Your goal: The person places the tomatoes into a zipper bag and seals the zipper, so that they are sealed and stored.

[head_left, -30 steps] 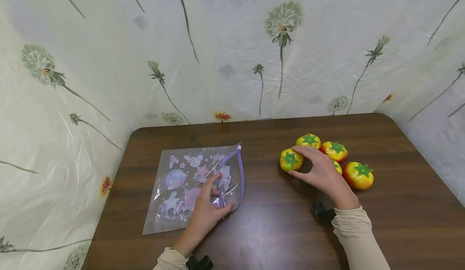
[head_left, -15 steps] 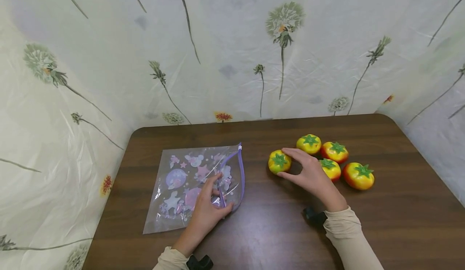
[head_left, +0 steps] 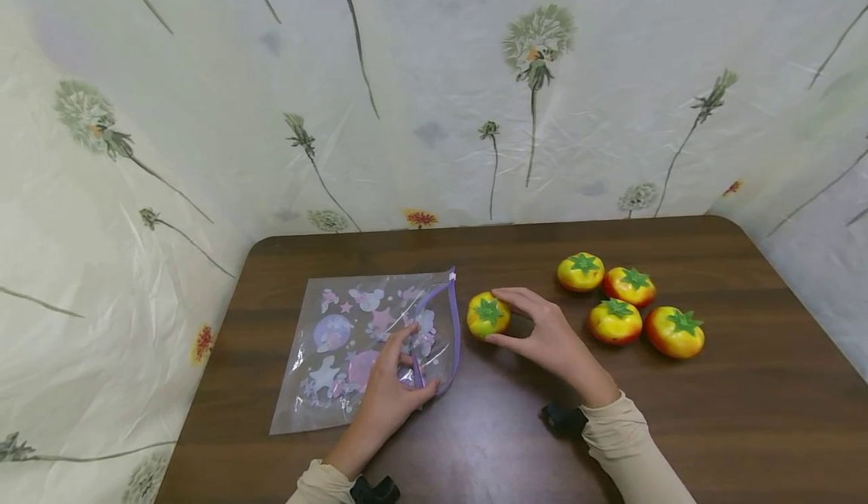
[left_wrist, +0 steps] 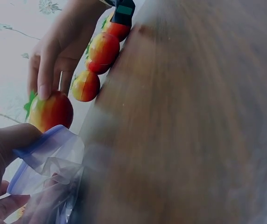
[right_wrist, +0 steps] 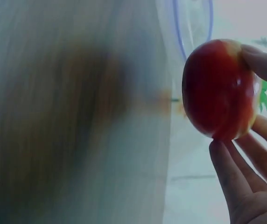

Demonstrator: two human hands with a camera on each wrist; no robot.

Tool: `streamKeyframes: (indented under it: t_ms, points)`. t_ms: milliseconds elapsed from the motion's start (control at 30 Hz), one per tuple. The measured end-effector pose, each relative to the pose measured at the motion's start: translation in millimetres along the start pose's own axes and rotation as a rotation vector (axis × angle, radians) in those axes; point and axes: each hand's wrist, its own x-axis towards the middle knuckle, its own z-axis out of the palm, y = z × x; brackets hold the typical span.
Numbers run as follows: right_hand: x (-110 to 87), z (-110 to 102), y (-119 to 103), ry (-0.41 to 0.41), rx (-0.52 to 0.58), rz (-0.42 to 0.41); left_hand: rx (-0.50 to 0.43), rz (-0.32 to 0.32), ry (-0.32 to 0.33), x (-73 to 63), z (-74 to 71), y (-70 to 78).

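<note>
A shiny yellow-and-red toy tomato (head_left: 486, 320) with a green star-shaped leaf top is pinched between the thumb and fingers of my right hand (head_left: 552, 340). It is just right of the mouth of a clear zip bag (head_left: 324, 353) with pastel prints and a purple zip edge. My left hand (head_left: 388, 389) grips the bag's near edge, thumb and fingers spread at the parted mouth. In the left wrist view, the held tomato (left_wrist: 54, 111) is right beside the purple rim (left_wrist: 61, 135). The right wrist view shows the red underside of this tomato (right_wrist: 217, 91) above the tabletop.
Several similar tomatoes (head_left: 614, 322) stand grouped on the right side of the brown wooden table (head_left: 502, 444). Behind the table and along its sides hangs a pale sheet (head_left: 420, 97) with dandelion prints.
My right hand has moved left with the tomato, away from the group and up to the bag's mouth. My left hand and the bag have stayed in place.
</note>
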Motion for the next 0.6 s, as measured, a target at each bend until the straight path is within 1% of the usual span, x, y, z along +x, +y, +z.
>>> streamKeyframes:
  t_ms: [233,467,600]
  points:
    - [10.3,20.7,-11.9,-0.023,0.028,-0.033,-0.005,-0.009,-0.017,0.2,-0.4,1.0]
    - [21.3,34.6,-20.8,-0.066,0.034,-0.012,-0.010,-0.017,-0.031,0.3,-0.4,0.9]
    - [25.0,39.9,-24.9,-0.080,0.003,-0.006,-0.010,-0.008,-0.025,0.5,0.1,-0.1]
